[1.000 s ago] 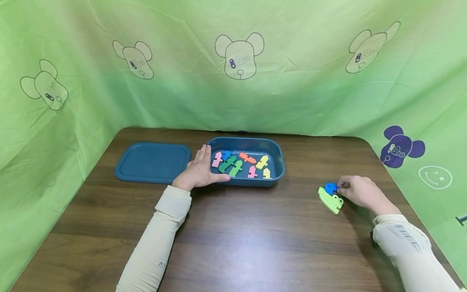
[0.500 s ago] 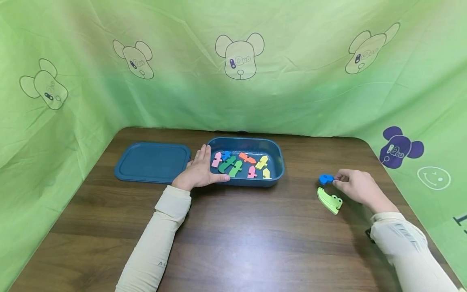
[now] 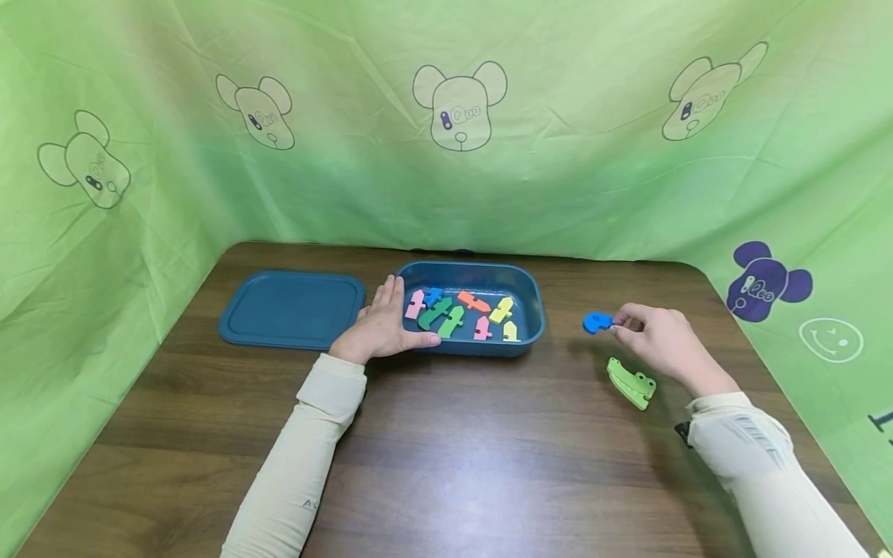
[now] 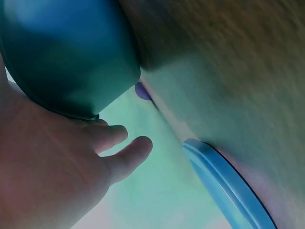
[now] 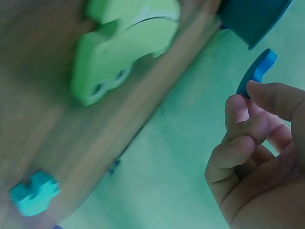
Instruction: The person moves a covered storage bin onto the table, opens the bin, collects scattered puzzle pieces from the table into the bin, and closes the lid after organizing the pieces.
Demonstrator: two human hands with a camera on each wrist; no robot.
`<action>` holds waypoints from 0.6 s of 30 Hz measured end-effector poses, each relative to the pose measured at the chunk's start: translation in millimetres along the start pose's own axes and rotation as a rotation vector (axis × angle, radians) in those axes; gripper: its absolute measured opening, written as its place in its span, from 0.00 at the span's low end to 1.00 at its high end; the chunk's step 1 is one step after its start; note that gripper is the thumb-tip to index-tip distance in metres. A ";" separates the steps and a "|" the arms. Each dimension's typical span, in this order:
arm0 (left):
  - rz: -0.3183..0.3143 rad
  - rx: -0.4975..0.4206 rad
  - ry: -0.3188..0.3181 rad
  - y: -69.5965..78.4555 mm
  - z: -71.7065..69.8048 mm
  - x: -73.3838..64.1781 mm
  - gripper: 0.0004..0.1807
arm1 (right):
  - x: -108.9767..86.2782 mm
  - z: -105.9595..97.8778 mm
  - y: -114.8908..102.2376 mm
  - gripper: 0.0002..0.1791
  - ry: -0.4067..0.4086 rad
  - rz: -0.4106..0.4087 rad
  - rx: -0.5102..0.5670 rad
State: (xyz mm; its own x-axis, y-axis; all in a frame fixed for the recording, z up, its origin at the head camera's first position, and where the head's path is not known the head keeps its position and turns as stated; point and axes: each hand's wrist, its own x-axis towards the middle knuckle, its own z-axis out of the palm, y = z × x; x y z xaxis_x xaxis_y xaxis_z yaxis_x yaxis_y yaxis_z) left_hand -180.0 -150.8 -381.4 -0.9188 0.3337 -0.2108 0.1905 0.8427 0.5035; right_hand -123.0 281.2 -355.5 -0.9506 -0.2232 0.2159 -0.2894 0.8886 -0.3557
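My right hand (image 3: pixel 656 337) pinches a small blue puzzle piece (image 3: pixel 597 322) between thumb and forefinger, raised over the table, as the right wrist view (image 5: pixel 258 71) also shows. Below it on the table lies a light green crocodile-head puzzle piece (image 3: pixel 631 384) with bulging eyes. My left hand (image 3: pixel 380 324) rests at the left end of a dark blue box (image 3: pixel 481 347), fingers straight along the side, thumb lying over the front rim. Inside the box are several flat notched pieces, among them an orange one (image 3: pixel 474 301), a yellow one (image 3: pixel 501 310) and a green one (image 3: pixel 451 322).
A dark blue lid (image 3: pixel 293 310) lies flat left of the box. In the right wrist view a small teal notched piece (image 5: pixel 34 194) lies on the table (image 3: pixel 446 465). A green patterned curtain (image 3: pixel 558 201) hangs behind the table and along both sides.
My right hand has lifted the blue piece away from the crocodile head and carried it left and toward the back, nearer the box. My left hand has stayed at the box.
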 end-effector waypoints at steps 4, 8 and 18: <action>-0.006 -0.001 -0.001 0.8 -0.3 0.1 0.73 | 7.0 1.4 -14.3 0.02 0.001 -0.027 0.015; -0.005 -0.013 0.000 0.6 -0.3 0.0 0.73 | 15.3 4.7 -29.0 0.02 -0.003 -0.038 0.032; 0.011 -0.063 -0.004 -2.6 0.3 0.7 0.75 | 38.2 14.9 -64.2 0.02 -0.004 -0.101 0.062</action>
State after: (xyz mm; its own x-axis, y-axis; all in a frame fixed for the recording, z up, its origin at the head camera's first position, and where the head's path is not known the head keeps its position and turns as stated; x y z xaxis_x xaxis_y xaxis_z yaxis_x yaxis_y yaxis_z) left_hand -181.0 -152.6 -383.1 -0.9156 0.3441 -0.2082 0.1778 0.8107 0.5577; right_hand -142.5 209.7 -337.9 -0.9168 -0.3118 0.2495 -0.3897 0.8352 -0.3881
